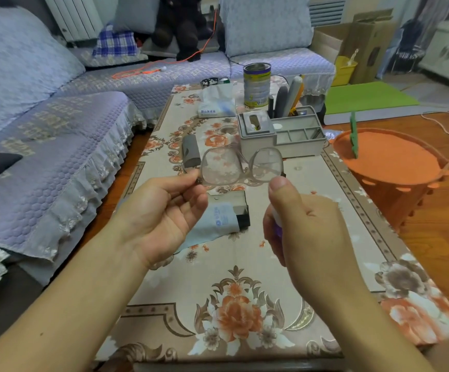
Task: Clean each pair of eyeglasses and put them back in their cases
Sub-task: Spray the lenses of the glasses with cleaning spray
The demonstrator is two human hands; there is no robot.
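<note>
The left hand (161, 210) pinches the glasses (242, 166) by one corner, held up just in front of the grey organizer (282, 135) on the desk. The right hand (306, 232) fingers wrap a small spray bottle (278, 226) (mostly hidden). Aim at each lens, squirt lightly, keep the frame steady.

Bare forearms, apparently no sleeves or jewellery.
</note>
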